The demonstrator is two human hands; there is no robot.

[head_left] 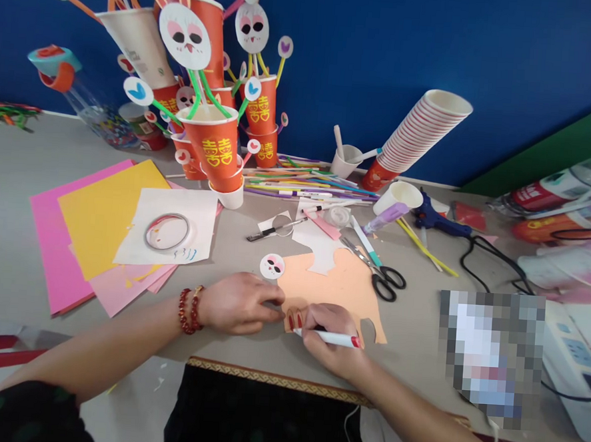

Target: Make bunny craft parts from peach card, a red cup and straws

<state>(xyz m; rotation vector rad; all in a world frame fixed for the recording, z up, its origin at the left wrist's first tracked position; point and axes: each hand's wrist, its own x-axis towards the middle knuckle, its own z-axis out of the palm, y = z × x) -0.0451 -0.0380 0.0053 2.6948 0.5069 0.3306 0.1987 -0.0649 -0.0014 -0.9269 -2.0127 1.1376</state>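
Note:
My right hand (331, 336) is closed round a white marker (337, 339) with a red end. Its tip is at red-filled ear shapes (294, 319) drawn near the lower left corner of a peach paper sheet (342, 284), which has cut-out edges. My left hand (243, 304) rests palm down beside that corner, fingers stretched out and their tips at the paper's edge. Just above it lies a small round paper face (272, 266). Black-handled scissors (384, 280) lie across the sheet's upper right side.
Stacked red cups (213, 142) with bunny faces stand at the back left. Coloured paper (90, 215) and a tape roll (167, 232) lie at left. Loose sticks (298, 180), a leaning cup stack (421, 135) and a glue gun (440, 220) with a black cord are at back and right.

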